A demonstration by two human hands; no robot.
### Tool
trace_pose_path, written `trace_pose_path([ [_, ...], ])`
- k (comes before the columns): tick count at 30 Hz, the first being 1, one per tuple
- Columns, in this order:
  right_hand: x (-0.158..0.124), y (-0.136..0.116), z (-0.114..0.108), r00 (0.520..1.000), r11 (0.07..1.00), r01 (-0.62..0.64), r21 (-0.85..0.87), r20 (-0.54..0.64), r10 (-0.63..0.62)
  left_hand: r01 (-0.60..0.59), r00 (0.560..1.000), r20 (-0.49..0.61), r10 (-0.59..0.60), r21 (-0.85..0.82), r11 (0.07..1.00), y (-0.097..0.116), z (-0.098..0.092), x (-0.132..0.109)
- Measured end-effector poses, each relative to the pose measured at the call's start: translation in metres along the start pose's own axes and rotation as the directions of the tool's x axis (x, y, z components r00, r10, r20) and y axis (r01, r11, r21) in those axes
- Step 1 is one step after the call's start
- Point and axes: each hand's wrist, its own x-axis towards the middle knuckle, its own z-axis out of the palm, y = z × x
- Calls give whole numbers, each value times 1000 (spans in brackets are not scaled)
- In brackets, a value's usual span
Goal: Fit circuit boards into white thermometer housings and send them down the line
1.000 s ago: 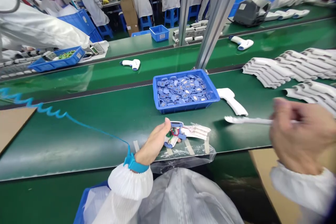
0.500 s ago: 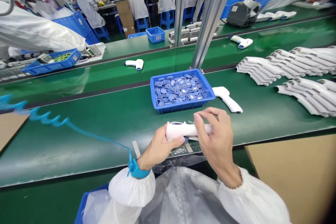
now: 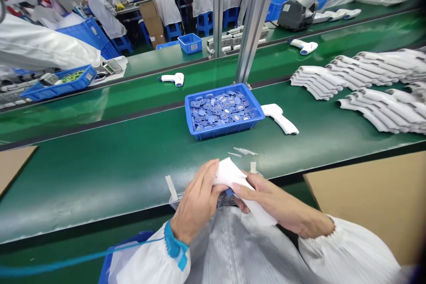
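Observation:
Between my hands is a white thermometer-gun housing (image 3: 229,172), tilted with its handle toward my body at lower right. My left hand (image 3: 199,195) is closed around its head end, with a blue wrist strap on that wrist. My right hand (image 3: 266,197) grips the handle, thumb on top and fingers beneath. A small blue part (image 3: 229,192) shows under the housing, mostly hidden by the fingers. Just beyond lie several thin clear slivers (image 3: 244,151) on the green bench. Farther off stands a blue tray (image 3: 226,131) of blue oval pieces, with another white housing (image 3: 281,119) beside it.
Rows of white housings (image 3: 382,106) lie at right. Two thermometer guns rest on the green conveyor (image 3: 133,93) behind a metal post (image 3: 254,26). Cardboard (image 3: 366,195) sits at the right front. A blue cord (image 3: 83,257) runs left from my wrist strap. People in white coats work beyond.
The housing has turned from level to slanting and come closer to my body. My right hand has moved from over its end to gripping the handle. My left hand has shifted over the head end.

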Motion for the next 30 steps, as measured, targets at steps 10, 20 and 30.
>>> trace_pose_path([
  [10,-20,20,20,998,996,47,82,41,-50,-60,970,-225,86,121,991,17,9,-43],
  [20,-38,57,30,990,989,33,144,134,-52,-88,954,-273,121,129,988,26,21,-96],
  [30,-39,110,31,989,967,36,253,133,-72,-42,967,-244,72,125,991,30,23,-122],
])
